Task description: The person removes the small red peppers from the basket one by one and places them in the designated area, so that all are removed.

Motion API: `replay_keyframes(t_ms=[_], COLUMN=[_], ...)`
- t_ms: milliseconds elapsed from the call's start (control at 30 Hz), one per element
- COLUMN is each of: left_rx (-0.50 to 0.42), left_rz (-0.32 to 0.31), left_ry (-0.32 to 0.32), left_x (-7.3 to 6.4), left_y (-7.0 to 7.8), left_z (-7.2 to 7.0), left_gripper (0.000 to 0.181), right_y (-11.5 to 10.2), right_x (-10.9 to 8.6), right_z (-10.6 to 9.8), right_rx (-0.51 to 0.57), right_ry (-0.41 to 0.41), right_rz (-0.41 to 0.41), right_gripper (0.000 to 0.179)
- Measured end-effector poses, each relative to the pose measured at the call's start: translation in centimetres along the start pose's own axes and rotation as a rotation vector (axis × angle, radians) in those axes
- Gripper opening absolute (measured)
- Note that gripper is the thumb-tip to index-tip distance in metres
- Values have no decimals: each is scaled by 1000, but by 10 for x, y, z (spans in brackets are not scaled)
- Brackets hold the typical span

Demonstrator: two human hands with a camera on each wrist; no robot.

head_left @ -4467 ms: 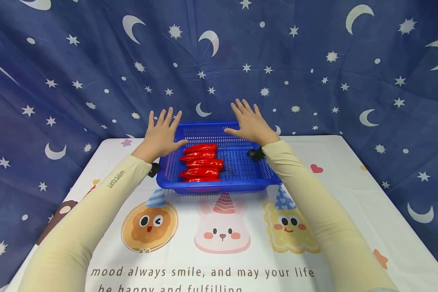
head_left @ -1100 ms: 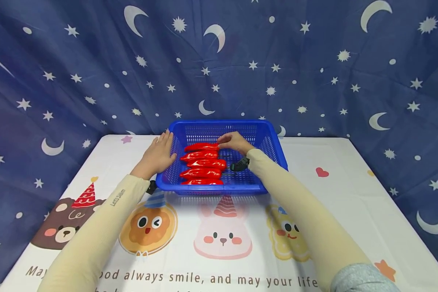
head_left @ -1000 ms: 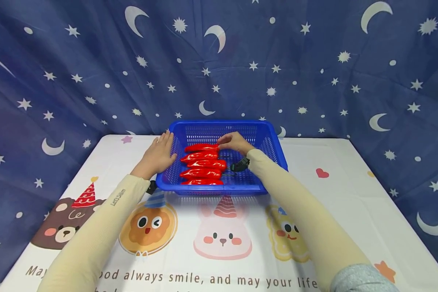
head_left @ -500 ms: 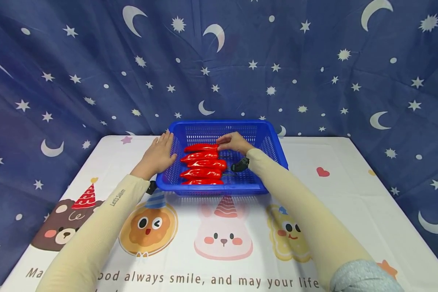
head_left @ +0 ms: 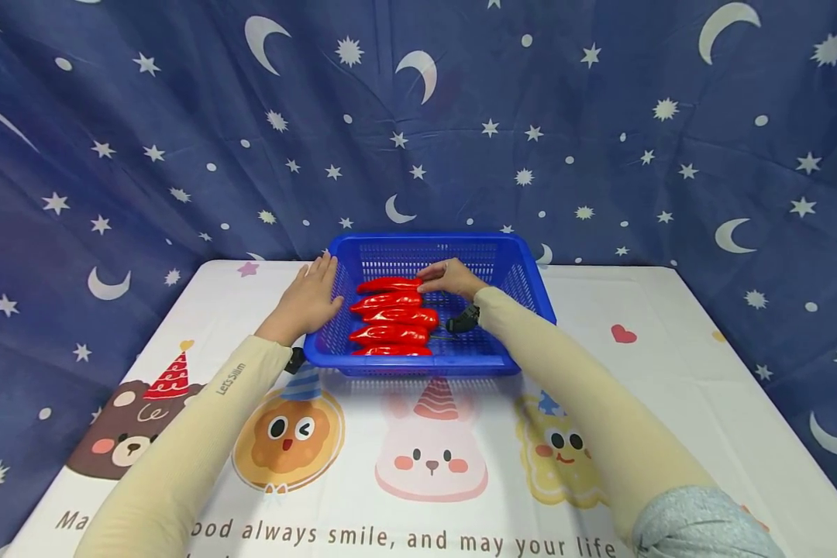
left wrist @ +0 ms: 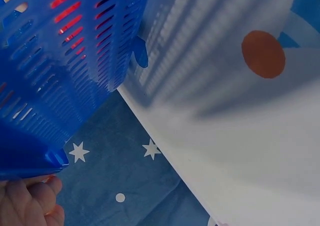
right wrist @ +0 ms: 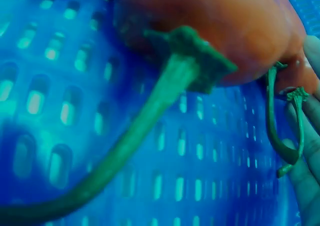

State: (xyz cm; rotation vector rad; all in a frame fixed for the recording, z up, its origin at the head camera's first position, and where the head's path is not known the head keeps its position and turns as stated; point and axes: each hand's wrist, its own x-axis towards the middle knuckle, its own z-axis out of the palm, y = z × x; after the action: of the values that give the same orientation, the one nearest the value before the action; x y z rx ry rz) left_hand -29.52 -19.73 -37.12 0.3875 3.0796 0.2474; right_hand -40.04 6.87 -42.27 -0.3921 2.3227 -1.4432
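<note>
The left hand (head_left: 305,304) rests, fingers straight, against the blue rectangular plastic basket (head_left: 418,361), while the right hand (head_left: 455,279) pinches the farthest glossy red elongated pepper (head_left: 389,286).

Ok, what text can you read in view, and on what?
"Let's Slim", small, on the left sleeve.
"Ma", then, past that sleeve, "ood always smile, and may your life", on the tablecloth.
A second tablecloth line, cut off by the picture's bottom edge: unreadable.
No readable text on the blue basket or red peppers.
</note>
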Motion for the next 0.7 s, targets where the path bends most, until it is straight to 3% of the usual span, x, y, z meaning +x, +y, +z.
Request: replay_keyframes(t_ms=[300,700], left_rx=[31,46], left_rz=[4,10], left_ry=[7,12], left_x=[-2,-1], left_y=[4,4], left_z=[-3,-2], left_gripper=[71,72], right_y=[1,-3], right_x=[2,4], right_z=[5,1], right_rx=[-77,-72], right_ry=[40,21], right_rz=[-28,-14], right_gripper=[33,34])
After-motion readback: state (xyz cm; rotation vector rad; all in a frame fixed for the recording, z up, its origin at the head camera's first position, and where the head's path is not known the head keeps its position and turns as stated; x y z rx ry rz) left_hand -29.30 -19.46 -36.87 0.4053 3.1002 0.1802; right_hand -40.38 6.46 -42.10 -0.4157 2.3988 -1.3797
